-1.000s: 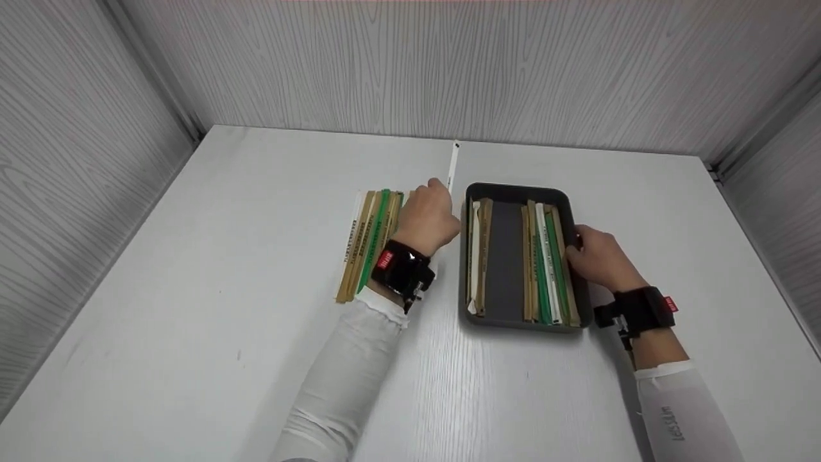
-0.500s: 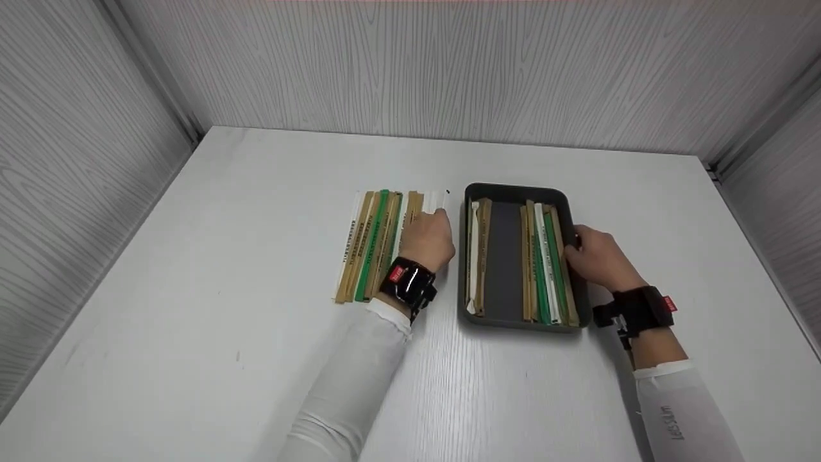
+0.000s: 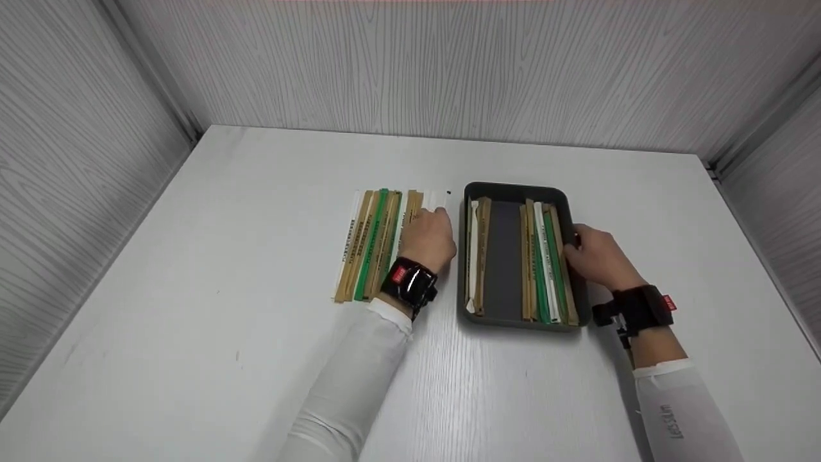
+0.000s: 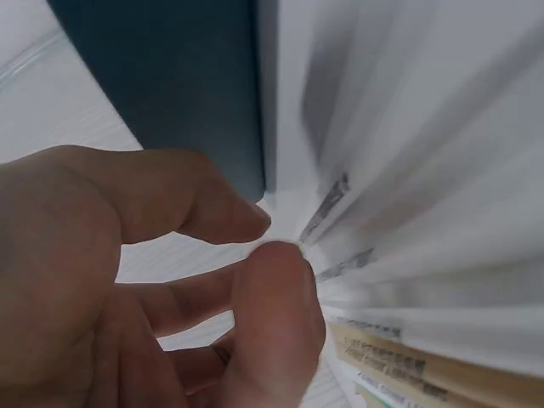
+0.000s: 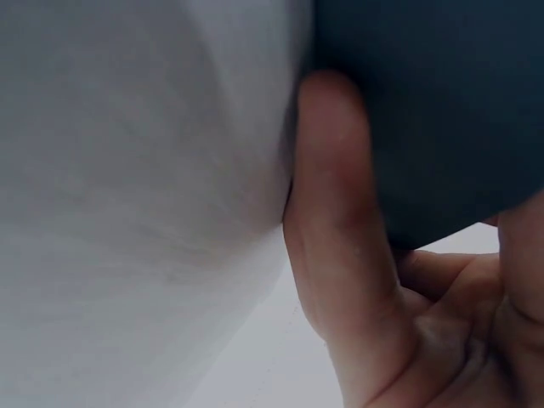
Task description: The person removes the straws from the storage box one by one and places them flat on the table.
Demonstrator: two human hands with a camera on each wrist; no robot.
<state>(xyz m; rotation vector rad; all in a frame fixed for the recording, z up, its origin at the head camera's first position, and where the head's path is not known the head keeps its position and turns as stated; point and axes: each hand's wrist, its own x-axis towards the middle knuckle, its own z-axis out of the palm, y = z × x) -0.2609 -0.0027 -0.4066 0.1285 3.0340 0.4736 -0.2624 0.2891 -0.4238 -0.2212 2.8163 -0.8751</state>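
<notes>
Only a narrow strip of table (image 3: 453, 269) separates the chopstick row (image 3: 375, 240) from the tray (image 3: 517, 191).

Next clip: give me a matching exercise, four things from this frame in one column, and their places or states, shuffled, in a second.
Things:
1. left hand
2. right hand
3. tray
4. row of wrapped sticks

Places or states:
A. dark, holds sticks along both long sides, bare in the middle
B. lies on the table left of the tray
C. grips the tray's right rim
D. rests on the right end of the row, at a white wrapper

Pairs: 1-D, 2-C, 3-A, 4-B
</notes>
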